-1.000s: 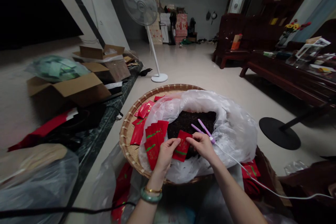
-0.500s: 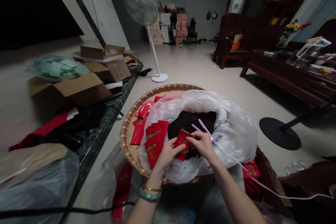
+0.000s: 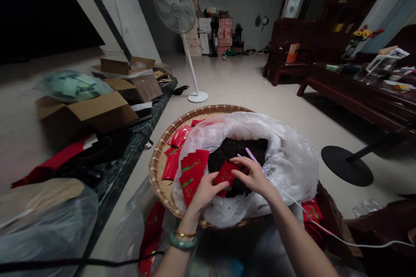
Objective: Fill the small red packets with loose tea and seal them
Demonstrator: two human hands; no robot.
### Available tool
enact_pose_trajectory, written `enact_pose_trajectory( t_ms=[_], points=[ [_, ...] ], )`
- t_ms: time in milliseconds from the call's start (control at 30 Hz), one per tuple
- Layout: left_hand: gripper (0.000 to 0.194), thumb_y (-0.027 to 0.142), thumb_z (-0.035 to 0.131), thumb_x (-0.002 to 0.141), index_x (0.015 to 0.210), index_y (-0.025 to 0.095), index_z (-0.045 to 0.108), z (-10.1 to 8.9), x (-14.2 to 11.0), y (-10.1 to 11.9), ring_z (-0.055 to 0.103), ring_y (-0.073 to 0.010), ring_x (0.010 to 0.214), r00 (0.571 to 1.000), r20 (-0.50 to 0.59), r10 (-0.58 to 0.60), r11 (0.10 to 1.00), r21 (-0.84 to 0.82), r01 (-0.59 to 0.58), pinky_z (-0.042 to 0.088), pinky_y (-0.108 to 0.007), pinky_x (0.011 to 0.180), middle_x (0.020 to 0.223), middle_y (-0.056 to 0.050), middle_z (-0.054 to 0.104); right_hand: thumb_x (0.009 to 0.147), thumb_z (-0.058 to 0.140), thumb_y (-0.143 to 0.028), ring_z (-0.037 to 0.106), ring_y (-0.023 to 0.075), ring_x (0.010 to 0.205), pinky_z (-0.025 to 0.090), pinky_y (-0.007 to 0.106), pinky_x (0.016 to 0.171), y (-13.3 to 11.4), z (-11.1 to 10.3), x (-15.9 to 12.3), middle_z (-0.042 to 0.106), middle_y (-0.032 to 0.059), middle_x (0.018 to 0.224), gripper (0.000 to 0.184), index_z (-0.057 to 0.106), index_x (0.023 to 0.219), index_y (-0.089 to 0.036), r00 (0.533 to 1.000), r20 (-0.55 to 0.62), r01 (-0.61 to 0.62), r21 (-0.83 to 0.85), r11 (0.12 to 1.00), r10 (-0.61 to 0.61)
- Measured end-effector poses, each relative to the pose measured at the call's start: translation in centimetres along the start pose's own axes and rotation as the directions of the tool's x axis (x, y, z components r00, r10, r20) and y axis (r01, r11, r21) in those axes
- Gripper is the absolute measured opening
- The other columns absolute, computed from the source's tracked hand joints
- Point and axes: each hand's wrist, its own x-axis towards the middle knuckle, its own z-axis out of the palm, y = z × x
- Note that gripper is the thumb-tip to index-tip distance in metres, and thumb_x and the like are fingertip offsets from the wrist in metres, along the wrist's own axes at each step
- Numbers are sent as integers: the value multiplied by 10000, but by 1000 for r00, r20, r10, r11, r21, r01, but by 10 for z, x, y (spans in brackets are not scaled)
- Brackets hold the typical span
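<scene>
A small red packet [image 3: 224, 174] with gold print and a green mark is pinched in my left hand [image 3: 208, 188], thumb on its front. My right hand [image 3: 255, 175] has its thumb and fingers at the packet's upper right edge. Both hands are over dark, loose, leaf-like material [image 3: 224, 149] in a white plastic bag [image 3: 289, 156]. Behind my right hand lies a purple flat iron [image 3: 251, 154], partly hidden, with a white cord. A fan of red packets [image 3: 193, 173] rests on the bag's left side. The bag sits in a round woven bamboo tray [image 3: 159, 151].
More red packets [image 3: 172, 162] lie on the tray's left part. A white standing fan [image 3: 191, 65] is beyond it. Open cardboard boxes [image 3: 100, 106] stand at left, and a black round base [image 3: 347, 165] at right. A dark wooden table [image 3: 344, 95] is farther right.
My right hand has shifted slightly up and left over the packet, its fingers more spread than before. The packet has tilted a little in my left hand; the purple flat iron is more covered.
</scene>
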Motion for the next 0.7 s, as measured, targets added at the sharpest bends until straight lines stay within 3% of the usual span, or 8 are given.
enact_pose_trajectory(
  t_ms=[100, 267, 433, 500, 633, 700],
  points=[
    [355, 309, 778, 603, 888, 112, 705, -2, 0, 0, 647, -181, 622, 1000, -6, 17, 1000, 23, -17, 492, -264, 601, 716, -40, 720, 815, 624, -254, 623, 193, 888, 506, 316, 728, 0, -2, 1, 675, 59, 1008, 277, 643, 1090, -224, 999, 28, 32, -21, 999, -31],
    [344, 302, 772, 613, 893, 116, 698, -3, -2, 5, 642, -181, 620, 999, 46, 18, 997, 68, -21, 480, -251, 573, 702, -33, 710, 818, 634, -258, 639, 195, 846, 488, 347, 797, -3, -9, 4, 690, 34, 897, 136, 702, 931, -224, 968, 245, 68, -65, 996, -50],
    [353, 294, 776, 618, 916, 131, 679, -2, -4, 7, 650, -175, 615, 992, 129, -7, 994, 110, -7, 484, -239, 551, 701, -24, 712, 794, 657, -314, 661, 171, 761, 500, 275, 703, 0, -16, 12, 708, -5, 827, 133, 723, 867, -224, 829, 559, -28, 11, 1000, 17],
    [362, 306, 774, 625, 924, 129, 672, -2, -4, 5, 652, -173, 604, 989, 143, -23, 995, 96, 9, 481, -234, 536, 698, -28, 714, 779, 666, -324, 663, 168, 713, 494, 257, 650, 2, -17, 14, 710, -13, 779, 143, 724, 855, -219, 816, 576, -60, 1, 998, 48],
    [391, 323, 774, 627, 943, 116, 674, -3, -4, 1, 657, -178, 597, 992, 128, -25, 998, 67, 16, 482, -236, 532, 695, -38, 717, 742, 696, -347, 658, 168, 687, 477, 239, 604, 4, -15, 15, 710, -16, 757, 166, 715, 834, -210, 848, 528, -48, -7, 999, 45],
    [432, 314, 781, 618, 985, 114, 672, -3, -3, 0, 663, -185, 614, 993, 113, -13, 998, 59, 7, 492, -248, 554, 719, -42, 723, 743, 692, -351, 653, 162, 692, 476, 232, 603, 4, -14, 14, 711, -17, 769, 170, 711, 836, -210, 843, 536, -62, 9, 998, 47]
  ],
)
